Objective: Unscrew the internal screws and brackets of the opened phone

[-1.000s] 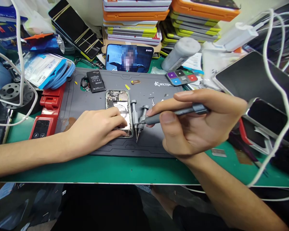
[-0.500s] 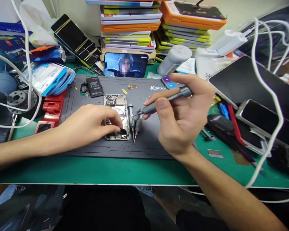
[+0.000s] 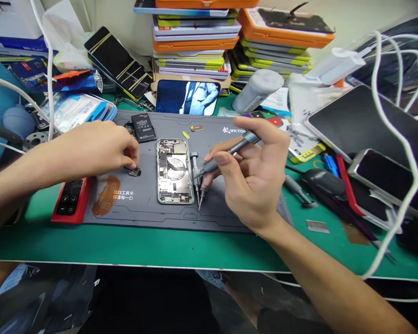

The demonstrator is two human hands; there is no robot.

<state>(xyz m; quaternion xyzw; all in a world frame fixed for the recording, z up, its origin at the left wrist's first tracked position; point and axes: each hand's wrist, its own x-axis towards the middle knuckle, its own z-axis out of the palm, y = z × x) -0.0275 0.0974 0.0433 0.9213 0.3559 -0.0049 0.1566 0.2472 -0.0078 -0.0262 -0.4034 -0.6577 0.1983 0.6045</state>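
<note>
My left hand (image 3: 115, 144) is over the left part of the grey mat, thumb and fingers pinched on a small dark phone part (image 3: 134, 172) at mat level. Whether the part rests on the mat I cannot tell. To its right lies an opened phone (image 3: 176, 174), its inside facing up. My right hand (image 3: 259, 178) holds a grey screwdriver (image 3: 212, 164) slantwise, tip pointing down left near the phone's right edge. Two more screwdrivers (image 3: 195, 172) lie along that edge, one partly behind my fingers. A black battery (image 3: 143, 127) lies beyond my left hand.
A lit phone (image 3: 188, 97) leans at the mat's back before stacked boxes (image 3: 197, 44). A red device (image 3: 69, 202) sits at the mat's left edge. White cables (image 3: 393, 125) hang at the right, above a tablet-like panel (image 3: 372, 130) and tools.
My left hand has moved left from the opened phone's lower end, carrying the small dark part out of it. My right hand keeps the screwdriver near the same place. The view has shifted slightly.
</note>
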